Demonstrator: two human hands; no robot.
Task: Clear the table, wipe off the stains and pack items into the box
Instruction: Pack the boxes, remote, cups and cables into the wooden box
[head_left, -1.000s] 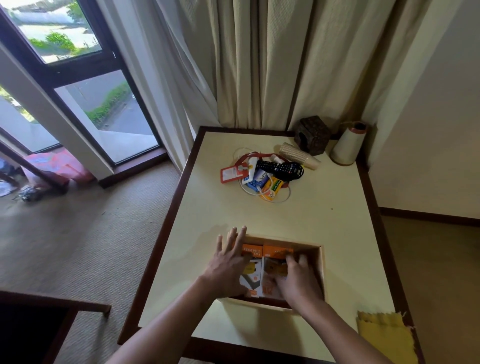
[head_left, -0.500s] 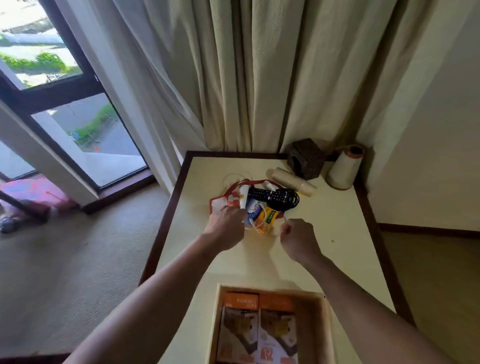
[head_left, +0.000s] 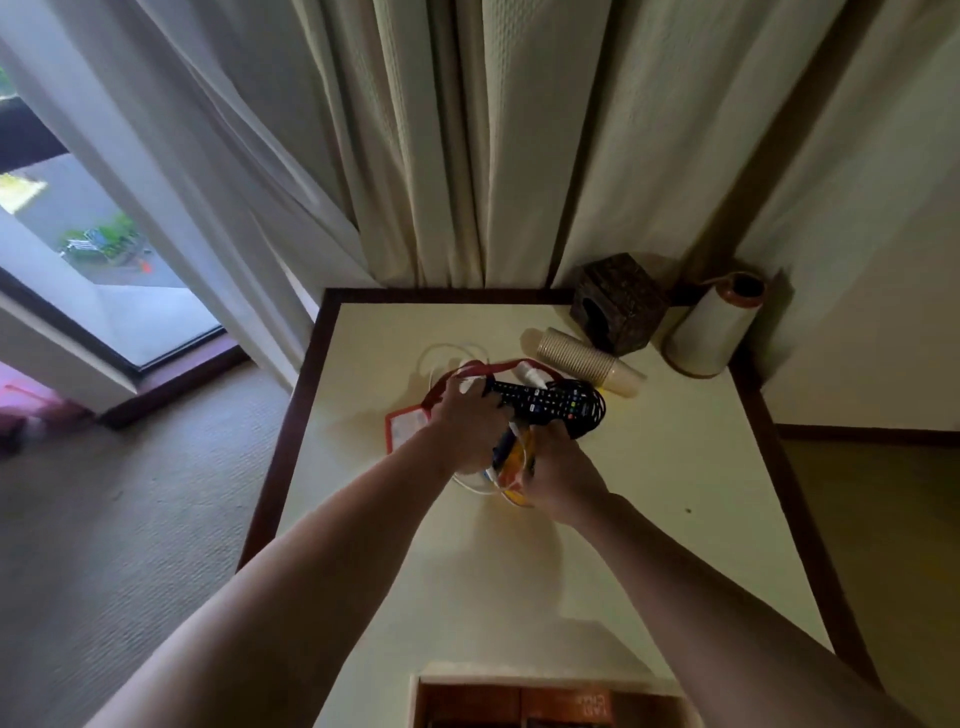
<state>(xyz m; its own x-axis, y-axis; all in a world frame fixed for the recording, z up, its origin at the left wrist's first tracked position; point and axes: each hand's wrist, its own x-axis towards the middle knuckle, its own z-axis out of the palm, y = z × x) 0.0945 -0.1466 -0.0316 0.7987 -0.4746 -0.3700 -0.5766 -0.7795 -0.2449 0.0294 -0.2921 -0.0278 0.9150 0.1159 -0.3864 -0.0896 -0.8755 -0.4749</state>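
Left hand (head_left: 467, 428) tight around the black remote (head_left: 548, 404), right hand (head_left: 561, 478) tight around the yellow packet (head_left: 515, 462) (both over the table (head_left: 675, 467)).

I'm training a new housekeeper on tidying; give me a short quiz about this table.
1. True or false: the stack of paper cups lies on its side beside the dark woven box.
2. Which hands grip the pile of small items? A) left only B) right only C) both
3. Fill in: the lanyard by the remote is ____.
Key: 1 true; 2 C, left hand and right hand; 3 red.
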